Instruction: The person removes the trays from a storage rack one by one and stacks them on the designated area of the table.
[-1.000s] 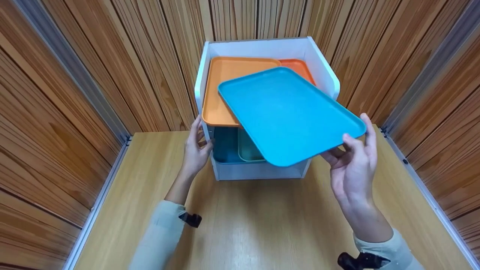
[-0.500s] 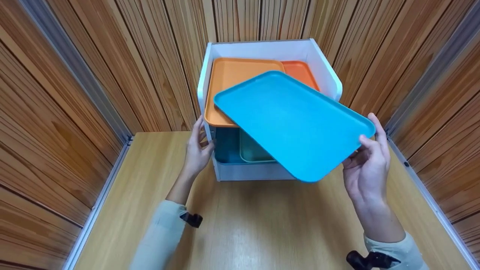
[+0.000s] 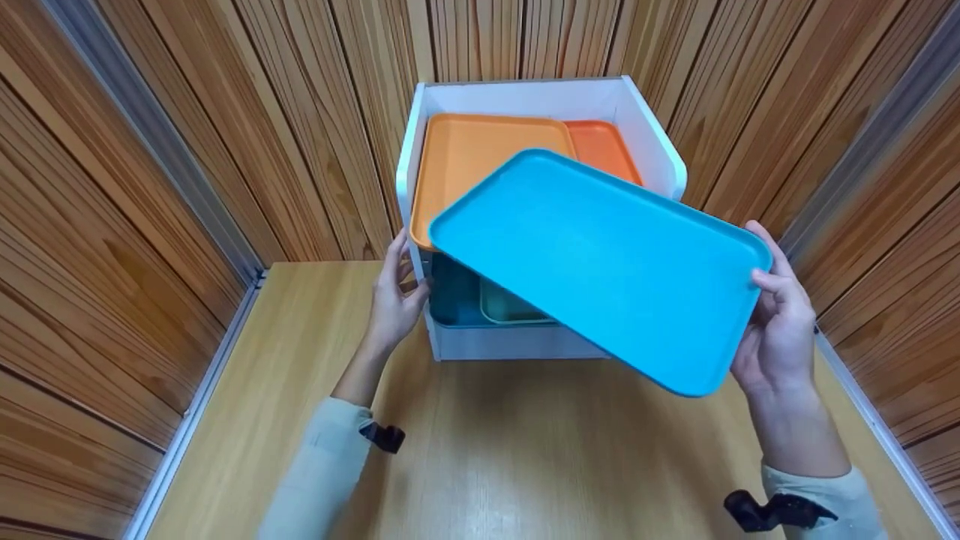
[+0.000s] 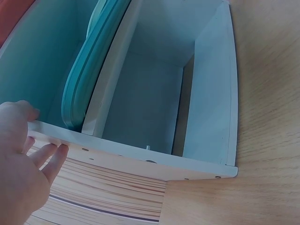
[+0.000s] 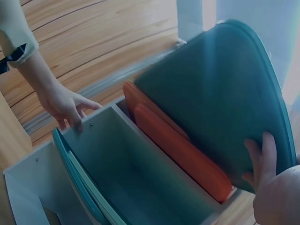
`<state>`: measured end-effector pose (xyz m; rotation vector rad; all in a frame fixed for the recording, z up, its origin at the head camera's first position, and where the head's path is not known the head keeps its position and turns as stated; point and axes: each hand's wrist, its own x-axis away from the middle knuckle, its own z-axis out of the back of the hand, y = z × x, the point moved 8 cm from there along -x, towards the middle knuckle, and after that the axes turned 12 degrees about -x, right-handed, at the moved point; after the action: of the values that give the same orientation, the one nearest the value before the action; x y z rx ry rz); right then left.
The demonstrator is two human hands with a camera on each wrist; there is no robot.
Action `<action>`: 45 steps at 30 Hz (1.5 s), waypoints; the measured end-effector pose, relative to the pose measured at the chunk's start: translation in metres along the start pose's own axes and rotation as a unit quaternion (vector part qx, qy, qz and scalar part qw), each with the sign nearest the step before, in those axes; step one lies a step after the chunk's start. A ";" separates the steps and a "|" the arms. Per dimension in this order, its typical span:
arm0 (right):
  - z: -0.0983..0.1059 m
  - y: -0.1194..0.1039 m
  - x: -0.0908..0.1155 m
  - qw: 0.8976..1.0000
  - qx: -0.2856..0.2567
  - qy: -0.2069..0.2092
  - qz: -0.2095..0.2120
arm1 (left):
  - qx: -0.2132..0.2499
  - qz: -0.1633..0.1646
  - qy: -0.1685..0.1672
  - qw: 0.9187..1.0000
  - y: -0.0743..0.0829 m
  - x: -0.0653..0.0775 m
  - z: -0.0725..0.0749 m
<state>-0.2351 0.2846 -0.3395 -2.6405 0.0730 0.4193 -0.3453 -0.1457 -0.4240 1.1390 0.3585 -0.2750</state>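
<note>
My right hand (image 3: 780, 322) holds a bright blue rectangular tray (image 3: 600, 262) by its right end, the thumb on top and other fingers underneath. The tray is raised and tilted in front of the white shelf unit (image 3: 517, 345), overlapping its upper shelf in the head view. My left hand (image 3: 395, 304) grips the front edge of the unit's left side panel, thumb inside and fingers outside in the left wrist view. An orange tray (image 3: 480, 157) lies on the top shelf, partly over a red-orange tray (image 3: 604, 150). On the shelf below lie a dark teal tray (image 3: 454, 292) and a smaller green tray (image 3: 506, 306).
The unit stands on a light wood tabletop (image 3: 487, 450) against wood-grain panels (image 3: 480, 37). More such panels rise on both sides, with metal rails (image 3: 855, 397) along the table's edges. In the left wrist view a bottom compartment (image 4: 140, 98) shows under the lower shelf.
My right hand has moved right, drawing the blue tray the same way and turning it so its near corner swings right and toward me. My left hand stays on the side panel.
</note>
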 end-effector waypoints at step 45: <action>-0.022 0.025 0.018 0.904 -0.236 -0.203 -0.293 | 0.023 -0.053 -0.003 0.998 0.009 0.001 0.003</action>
<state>-0.2152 0.2531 -0.3374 -2.7696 -1.0488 0.8344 -0.3403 -0.1452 -0.4154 1.1651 0.4095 -0.3818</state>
